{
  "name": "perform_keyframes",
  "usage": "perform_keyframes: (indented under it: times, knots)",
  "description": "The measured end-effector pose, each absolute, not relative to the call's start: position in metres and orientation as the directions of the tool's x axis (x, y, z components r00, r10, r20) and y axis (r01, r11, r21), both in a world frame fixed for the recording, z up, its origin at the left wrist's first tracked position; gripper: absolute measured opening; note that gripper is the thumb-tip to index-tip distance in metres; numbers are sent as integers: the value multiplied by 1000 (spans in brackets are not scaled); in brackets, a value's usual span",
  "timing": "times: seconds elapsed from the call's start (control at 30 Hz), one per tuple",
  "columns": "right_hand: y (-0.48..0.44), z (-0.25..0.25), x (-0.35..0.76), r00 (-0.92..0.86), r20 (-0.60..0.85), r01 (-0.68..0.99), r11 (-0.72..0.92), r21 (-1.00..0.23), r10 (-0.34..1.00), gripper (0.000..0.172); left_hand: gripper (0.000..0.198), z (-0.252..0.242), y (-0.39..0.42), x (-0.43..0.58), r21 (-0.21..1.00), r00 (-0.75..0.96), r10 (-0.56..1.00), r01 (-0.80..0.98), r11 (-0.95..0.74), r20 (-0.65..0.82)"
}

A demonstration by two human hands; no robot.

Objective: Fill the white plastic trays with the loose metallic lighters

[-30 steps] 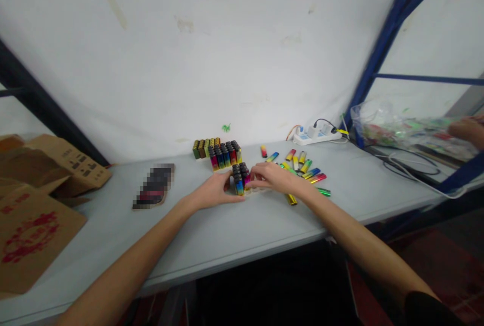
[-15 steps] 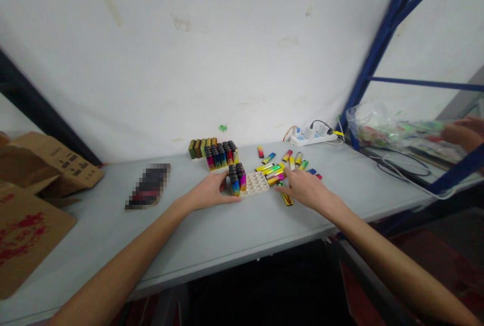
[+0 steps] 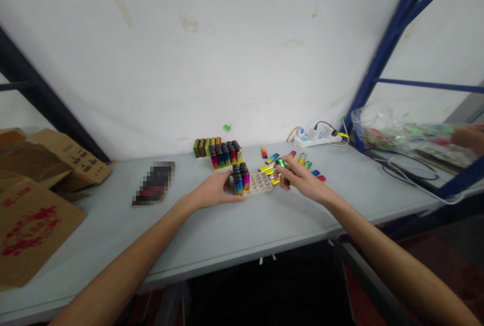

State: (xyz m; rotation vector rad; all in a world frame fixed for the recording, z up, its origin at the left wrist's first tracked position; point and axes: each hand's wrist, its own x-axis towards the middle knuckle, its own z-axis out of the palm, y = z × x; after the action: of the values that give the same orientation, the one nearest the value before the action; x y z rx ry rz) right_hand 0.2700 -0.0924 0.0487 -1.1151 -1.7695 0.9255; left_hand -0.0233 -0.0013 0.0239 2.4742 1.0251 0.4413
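Note:
A white tray with round holes (image 3: 260,182) lies on the grey table, and several upright lighters with black tops (image 3: 242,179) fill its left end. My left hand (image 3: 215,189) is wrapped round that left end, thumb in front. Just right of the tray, my right hand (image 3: 298,178) has its fingers closed round a green and gold lighter (image 3: 282,164), lifted above the table. Loose shiny lighters (image 3: 266,168) lie beneath and around this hand. Behind the tray stand a block of multicoloured lighters (image 3: 226,155) and a block of green and yellow ones (image 3: 202,148).
Cardboard boxes (image 3: 34,225) are at the left, near a pixelated dark object (image 3: 154,183). A white power strip (image 3: 317,137) sits by the wall. At the right are cables, a blue rack post (image 3: 372,68), a clear plastic bag (image 3: 401,126) and another person's hand (image 3: 469,139).
My right hand has picked up the green and gold lighter that lay at the front of the loose pile. My left hand stays on the tray. The view has shifted slightly.

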Motion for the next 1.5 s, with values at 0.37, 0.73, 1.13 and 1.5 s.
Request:
perform_keyframes:
  times: [0.37, 0.73, 1.13, 1.5]
  knots:
    - [-53, 37, 218, 90, 393, 461, 312, -831, 915, 53, 65, 23, -1, -24, 509, 681, 719, 573, -643, 142]
    - [-60, 26, 215, 2, 412, 528, 349, -774, 911, 36, 66, 24, -3, -23, 527, 683, 712, 550, -648, 163]
    - [-65, 29, 220, -135, 489, 562, 473, -678, 862, 31, 63, 23, -3, -24, 538, 706, 688, 521, -663, 165]
    - [-68, 26, 216, -312, 438, 676, 521, -521, 843, 48, 68, 24, -2, -23, 492, 696, 699, 556, -670, 164]
